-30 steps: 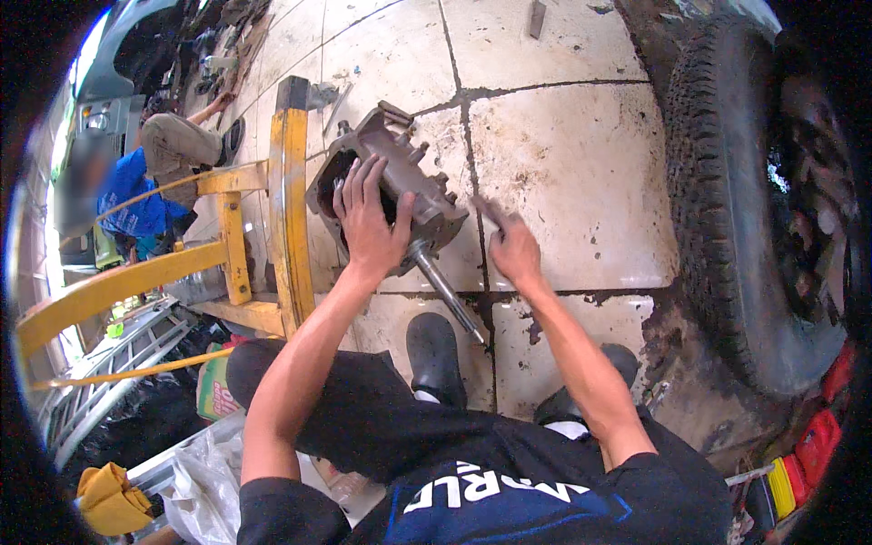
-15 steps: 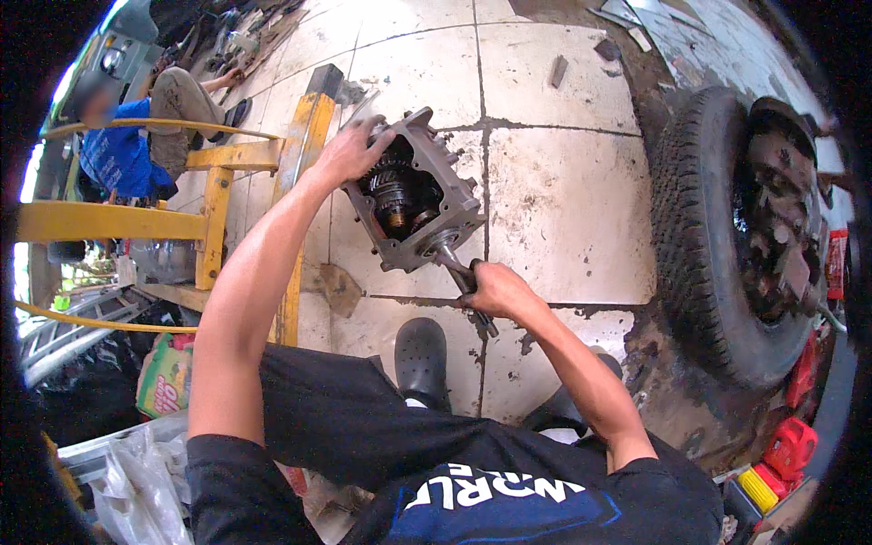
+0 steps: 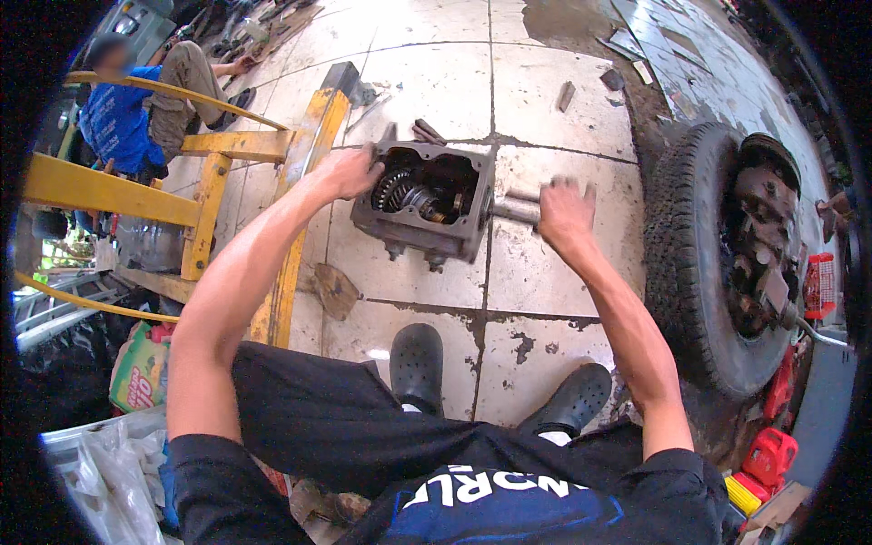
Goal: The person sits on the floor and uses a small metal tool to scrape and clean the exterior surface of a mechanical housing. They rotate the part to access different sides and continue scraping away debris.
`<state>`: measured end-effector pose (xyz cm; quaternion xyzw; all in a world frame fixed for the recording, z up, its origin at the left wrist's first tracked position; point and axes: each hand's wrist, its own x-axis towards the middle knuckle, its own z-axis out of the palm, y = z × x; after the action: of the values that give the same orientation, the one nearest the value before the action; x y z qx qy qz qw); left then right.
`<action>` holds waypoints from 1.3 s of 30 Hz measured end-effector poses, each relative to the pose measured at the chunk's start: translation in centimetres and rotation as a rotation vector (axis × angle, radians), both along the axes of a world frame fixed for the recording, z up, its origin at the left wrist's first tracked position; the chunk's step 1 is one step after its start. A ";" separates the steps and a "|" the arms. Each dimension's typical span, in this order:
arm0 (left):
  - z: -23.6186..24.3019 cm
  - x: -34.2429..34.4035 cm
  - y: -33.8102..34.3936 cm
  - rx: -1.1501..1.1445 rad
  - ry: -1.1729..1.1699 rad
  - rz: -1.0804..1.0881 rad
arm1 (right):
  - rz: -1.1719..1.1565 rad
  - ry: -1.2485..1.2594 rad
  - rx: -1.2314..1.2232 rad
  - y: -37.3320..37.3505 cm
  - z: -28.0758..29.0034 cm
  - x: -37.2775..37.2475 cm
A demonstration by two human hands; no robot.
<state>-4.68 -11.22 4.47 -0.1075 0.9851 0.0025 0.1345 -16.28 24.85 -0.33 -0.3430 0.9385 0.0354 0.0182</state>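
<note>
A grey metal gearbox (image 3: 418,227) is over the tiled floor in front of me, its open side showing dark, oily gears (image 3: 413,195). My left hand (image 3: 350,173) grips the left end of the housing, with its fingertips partly hidden behind the edge. From the right end sticks out a bare metal shaft (image 3: 516,209). My right hand (image 3: 568,213) is closed over the shaft's outer end, though motion smears its fingers. Whether the housing touches the floor I cannot tell.
A yellow metal frame (image 3: 204,218) stands at my left, and beyond it a person in a blue shirt (image 3: 123,123) sits low. A large tyre (image 3: 695,263) stands at the right. Near my feet lies a flat brown scrap (image 3: 336,291). A red container (image 3: 772,454) is at lower right.
The gearbox has turned counterclockwise, so its shaft now points right instead of toward me. My right hand has moved up and right with the shaft; my left hand stays at the housing's left end.
</note>
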 end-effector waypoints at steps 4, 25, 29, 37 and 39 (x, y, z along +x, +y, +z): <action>3.6 0.8 0.0 -0.114 0.007 0.008 | -0.112 0.186 -0.305 0.0 0.0 0.0; -3.3 -0.2 7.6 0.175 0.331 0.470 | -0.306 -0.878 -0.544 -3.0 -3.9 7.1; -1.6 -1.2 11.3 0.171 0.197 0.572 | -0.583 -0.963 -0.825 -3.1 -10.0 7.0; -1.2 -3.0 12.2 0.104 -0.064 0.707 | -0.689 -1.423 -1.318 -7.1 -12.6 9.1; -1.3 -2.7 12.5 0.102 0.016 0.724 | -0.584 -1.143 -1.257 -7.3 -13.2 9.3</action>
<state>-7.40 1.31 3.14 -0.4422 0.8829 0.1000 0.1223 -6.99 17.56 -13.49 -0.0027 0.6823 -0.6668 0.2998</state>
